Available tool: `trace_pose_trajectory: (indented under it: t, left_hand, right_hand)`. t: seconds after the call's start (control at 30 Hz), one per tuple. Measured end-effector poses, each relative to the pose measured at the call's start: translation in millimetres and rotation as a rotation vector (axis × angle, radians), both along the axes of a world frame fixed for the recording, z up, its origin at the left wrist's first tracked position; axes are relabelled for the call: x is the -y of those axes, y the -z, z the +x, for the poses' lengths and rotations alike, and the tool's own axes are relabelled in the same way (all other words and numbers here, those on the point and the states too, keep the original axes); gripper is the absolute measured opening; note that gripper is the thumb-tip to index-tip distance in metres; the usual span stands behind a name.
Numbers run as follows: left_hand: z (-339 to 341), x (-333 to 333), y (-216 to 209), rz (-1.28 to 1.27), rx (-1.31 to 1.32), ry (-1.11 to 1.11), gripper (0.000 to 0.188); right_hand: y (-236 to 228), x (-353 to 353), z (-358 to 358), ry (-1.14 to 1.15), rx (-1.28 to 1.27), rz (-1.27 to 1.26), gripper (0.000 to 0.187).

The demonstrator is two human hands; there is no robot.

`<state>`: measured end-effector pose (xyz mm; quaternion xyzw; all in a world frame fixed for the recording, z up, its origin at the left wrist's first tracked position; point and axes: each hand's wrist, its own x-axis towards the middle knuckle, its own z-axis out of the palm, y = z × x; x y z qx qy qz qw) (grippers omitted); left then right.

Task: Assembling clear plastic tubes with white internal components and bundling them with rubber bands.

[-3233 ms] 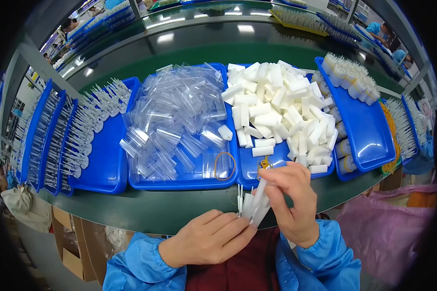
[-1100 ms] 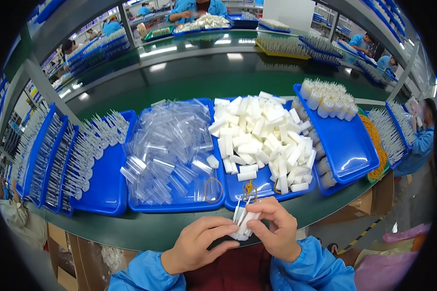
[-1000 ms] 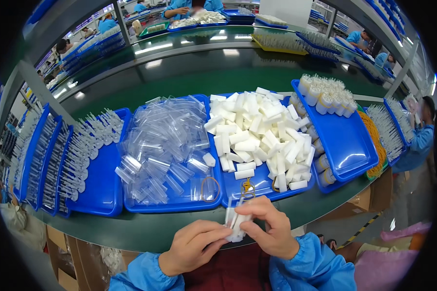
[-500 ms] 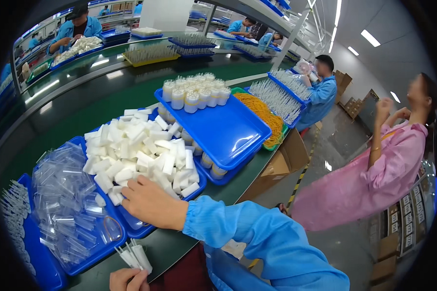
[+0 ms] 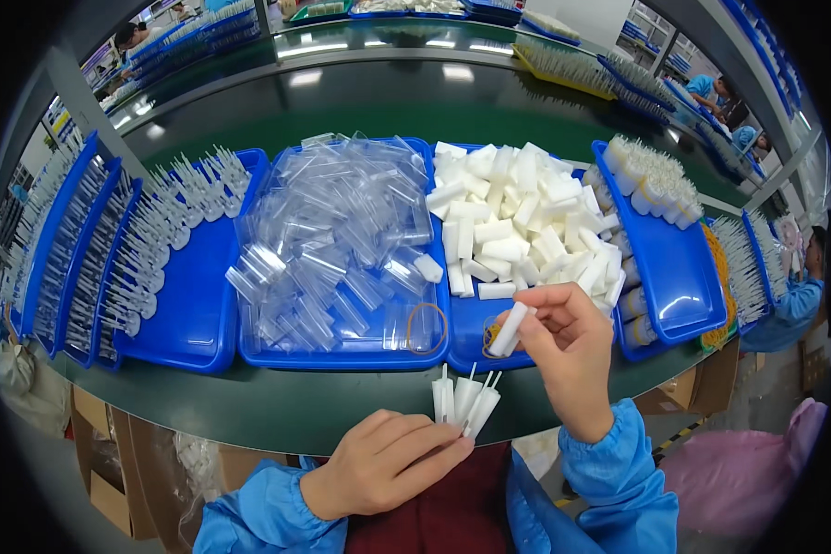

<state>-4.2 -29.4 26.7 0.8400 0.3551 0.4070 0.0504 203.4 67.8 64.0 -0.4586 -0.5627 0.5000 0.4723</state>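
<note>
Nearest, the left hand (image 5: 392, 463) curls closed around the lower ends of a cluster of white stemmed pieces (image 5: 467, 403); to its right, the right hand (image 5: 572, 355) pinches one white cylinder (image 5: 510, 330) between thumb and fingers over a blue tray (image 5: 466, 319). Farther lie heaped white blocks (image 5: 517, 217) and, left, clear plastic sleeves (image 5: 342, 222).

The left hand (image 5: 390, 463), back upward, curls its fingers (image 5: 425, 445) toward the other hand. Farther out and to its right, the right hand (image 5: 574, 355) pinches with thumb (image 5: 539, 340) and forefinger (image 5: 547, 295), palm turned inward.
</note>
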Motion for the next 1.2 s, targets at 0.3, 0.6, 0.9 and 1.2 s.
trace_pose_trajectory:
  t: [0.3, 0.6, 0.9, 1.2]
  left_hand:
    - [9, -5, 1, 0.022, -0.034, -0.064, 0.035]
    - [-3, -6, 25, 0.069, 0.232, -0.077, 0.044]
    - [-15, 3, 18, 0.025, 0.187, -0.169, 0.041]
    - [-24, 13, 20, 0.008, -0.028, -0.130, 0.034]
  right_hand:
    - [4, 21, 8, -0.215, 0.287, 0.179, 0.018]
    - [12, 36, 1, -0.209, 0.496, 0.724, 0.032]
    - [21, 8, -15, -0.349, 0.353, 0.690, 0.030]
    - [25, -61, 2, -0.160, 1.342, 0.958, 0.010]
